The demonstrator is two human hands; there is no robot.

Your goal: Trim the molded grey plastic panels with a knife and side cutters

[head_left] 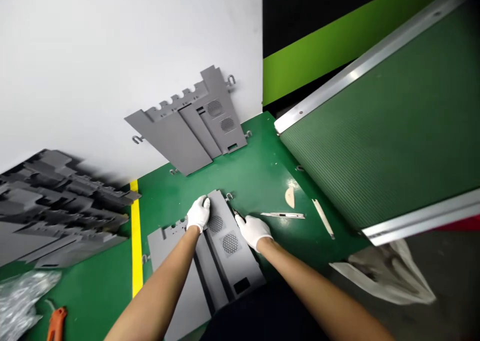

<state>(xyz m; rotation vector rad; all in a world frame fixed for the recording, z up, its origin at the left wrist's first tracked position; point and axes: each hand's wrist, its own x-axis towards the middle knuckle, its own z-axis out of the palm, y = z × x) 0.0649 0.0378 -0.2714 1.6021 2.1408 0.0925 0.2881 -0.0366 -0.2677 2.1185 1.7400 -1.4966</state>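
Observation:
A grey molded panel (215, 251) with two round mesh grilles and a rectangular slot lies in front of me on the green floor. My white-gloved left hand (198, 213) grips it near its notched far edge. At the panel's right edge, my white-gloved right hand (254, 229) is closed, with a small dark tip showing at its fingers. What that tip belongs to is mostly hidden by the glove. Close by, a metal hook (229, 196) sticks out from the panel's far right corner.
A similar grey panel (195, 126) leans against the white wall. Stacked panels (67, 211) stand left, near plastic film (26, 301) and an orange-handled tool (57, 323). Right lie a slim knife (283, 215), a half-round piece (290, 197) and a pale strip (323, 218), beside a green ribbed board (393, 121).

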